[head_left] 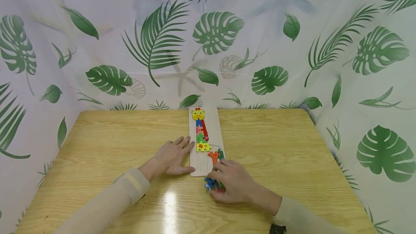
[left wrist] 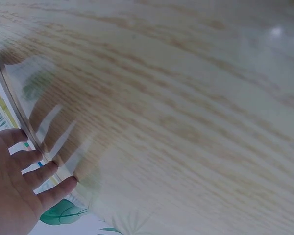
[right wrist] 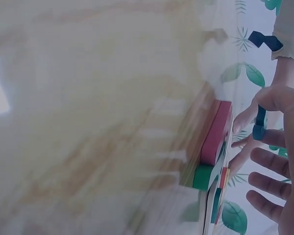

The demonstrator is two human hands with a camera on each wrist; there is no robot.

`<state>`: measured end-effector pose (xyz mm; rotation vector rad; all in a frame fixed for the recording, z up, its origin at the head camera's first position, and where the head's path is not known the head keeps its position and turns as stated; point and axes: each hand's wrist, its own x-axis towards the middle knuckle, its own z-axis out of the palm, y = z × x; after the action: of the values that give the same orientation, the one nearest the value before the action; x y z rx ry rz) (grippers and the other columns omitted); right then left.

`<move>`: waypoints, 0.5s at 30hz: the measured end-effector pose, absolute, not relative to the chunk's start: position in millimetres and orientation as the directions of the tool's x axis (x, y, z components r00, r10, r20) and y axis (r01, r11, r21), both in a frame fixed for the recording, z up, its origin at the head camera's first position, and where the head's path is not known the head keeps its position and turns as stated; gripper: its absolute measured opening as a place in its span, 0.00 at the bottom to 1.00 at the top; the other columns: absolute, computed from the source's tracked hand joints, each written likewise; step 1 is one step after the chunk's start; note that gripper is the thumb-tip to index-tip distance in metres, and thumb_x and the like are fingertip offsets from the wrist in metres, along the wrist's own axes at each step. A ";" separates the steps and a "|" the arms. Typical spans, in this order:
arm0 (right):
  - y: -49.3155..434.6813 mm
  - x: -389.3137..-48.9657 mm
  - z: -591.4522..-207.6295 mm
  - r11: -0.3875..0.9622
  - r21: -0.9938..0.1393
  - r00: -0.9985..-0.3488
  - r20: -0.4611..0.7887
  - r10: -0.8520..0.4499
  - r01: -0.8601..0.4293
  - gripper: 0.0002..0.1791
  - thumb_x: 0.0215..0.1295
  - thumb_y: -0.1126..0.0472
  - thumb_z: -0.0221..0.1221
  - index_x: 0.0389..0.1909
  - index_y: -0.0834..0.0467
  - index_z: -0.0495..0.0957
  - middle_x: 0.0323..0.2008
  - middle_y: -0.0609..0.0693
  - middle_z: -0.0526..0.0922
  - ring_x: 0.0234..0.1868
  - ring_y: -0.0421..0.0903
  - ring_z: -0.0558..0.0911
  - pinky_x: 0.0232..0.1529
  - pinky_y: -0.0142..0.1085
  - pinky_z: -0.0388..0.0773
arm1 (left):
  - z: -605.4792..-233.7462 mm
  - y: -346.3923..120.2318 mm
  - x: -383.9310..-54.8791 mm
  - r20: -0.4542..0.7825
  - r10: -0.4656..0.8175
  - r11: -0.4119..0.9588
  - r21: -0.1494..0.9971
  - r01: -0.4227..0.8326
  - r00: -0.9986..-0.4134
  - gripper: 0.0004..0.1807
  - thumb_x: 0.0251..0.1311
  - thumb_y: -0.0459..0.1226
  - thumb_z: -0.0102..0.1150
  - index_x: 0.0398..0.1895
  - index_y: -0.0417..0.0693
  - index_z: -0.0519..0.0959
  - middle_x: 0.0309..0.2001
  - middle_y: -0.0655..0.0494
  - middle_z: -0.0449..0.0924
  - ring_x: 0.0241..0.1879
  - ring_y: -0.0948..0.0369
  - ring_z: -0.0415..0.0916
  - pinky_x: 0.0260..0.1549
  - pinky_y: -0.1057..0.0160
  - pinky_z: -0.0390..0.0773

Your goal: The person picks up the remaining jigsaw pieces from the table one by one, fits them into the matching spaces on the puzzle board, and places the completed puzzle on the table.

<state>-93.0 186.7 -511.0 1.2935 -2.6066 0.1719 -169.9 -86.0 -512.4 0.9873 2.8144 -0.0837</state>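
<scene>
Puzzle pieces (head_left: 202,138) form head and neck on the board (head_left: 212,122) at the table's (head_left: 276,140) far edge (legs seem left), my left hand (head_left: 175,155) spread-fingered at the board's left edge, my right hand (head_left: 234,181) pinching a blue piece (right wrist: 259,130).

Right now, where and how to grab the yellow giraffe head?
I'd pinch the giraffe head by its left and right edges, from above: it lies face up on the board with both sides free, while the blue neck piece meets its near edge.
</scene>
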 end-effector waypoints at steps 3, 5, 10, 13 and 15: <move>188.5 -97.5 -512.8 0.596 0.006 -0.569 0.293 -0.769 -0.803 0.18 0.60 0.38 0.70 0.45 0.43 0.87 0.40 0.39 0.84 0.41 0.39 0.78 0.42 0.34 0.81 | -512.4 -86.2 -169.8 -0.160 0.618 0.781 0.010 0.625 -0.770 0.54 0.66 0.73 0.48 0.84 0.48 0.58 0.84 0.42 0.57 0.81 0.41 0.62 0.70 0.40 0.76; 189.6 -100.3 -512.7 0.594 0.009 -0.562 0.310 -0.767 -0.805 0.18 0.59 0.38 0.70 0.45 0.43 0.87 0.40 0.39 0.84 0.41 0.39 0.79 0.42 0.34 0.82 | -512.0 -86.0 -169.5 -0.159 0.619 0.780 0.014 0.625 -0.769 0.54 0.66 0.73 0.48 0.84 0.48 0.57 0.84 0.42 0.56 0.81 0.41 0.61 0.70 0.40 0.76; 192.1 -107.6 -514.3 0.584 0.026 -0.539 0.354 -0.765 -0.812 0.19 0.58 0.38 0.71 0.44 0.44 0.87 0.40 0.40 0.85 0.41 0.39 0.80 0.42 0.33 0.84 | -511.9 -85.8 -169.3 -0.157 0.617 0.783 0.017 0.622 -0.771 0.54 0.67 0.73 0.48 0.85 0.48 0.57 0.84 0.42 0.56 0.81 0.41 0.61 0.70 0.39 0.75; 193.3 -111.1 -516.9 0.586 0.030 -0.533 0.381 -0.756 -0.810 0.19 0.57 0.39 0.71 0.43 0.45 0.88 0.39 0.40 0.86 0.41 0.40 0.81 0.42 0.34 0.85 | -511.8 -85.8 -169.1 -0.161 0.612 0.786 0.016 0.618 -0.774 0.54 0.66 0.73 0.48 0.85 0.48 0.57 0.84 0.42 0.56 0.81 0.41 0.61 0.71 0.40 0.75; 193.8 -112.7 -517.7 0.593 0.025 -0.539 0.388 -0.747 -0.805 0.19 0.57 0.39 0.72 0.43 0.45 0.88 0.39 0.41 0.86 0.41 0.40 0.82 0.41 0.34 0.85 | -512.0 -85.9 -169.0 -0.161 0.613 0.786 0.019 0.618 -0.774 0.54 0.66 0.73 0.49 0.84 0.48 0.58 0.84 0.42 0.56 0.81 0.41 0.61 0.70 0.39 0.75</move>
<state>-112.7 193.8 -517.7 1.2531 -2.4658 0.2209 -169.0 -85.9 -512.0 0.9778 2.8174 -0.0527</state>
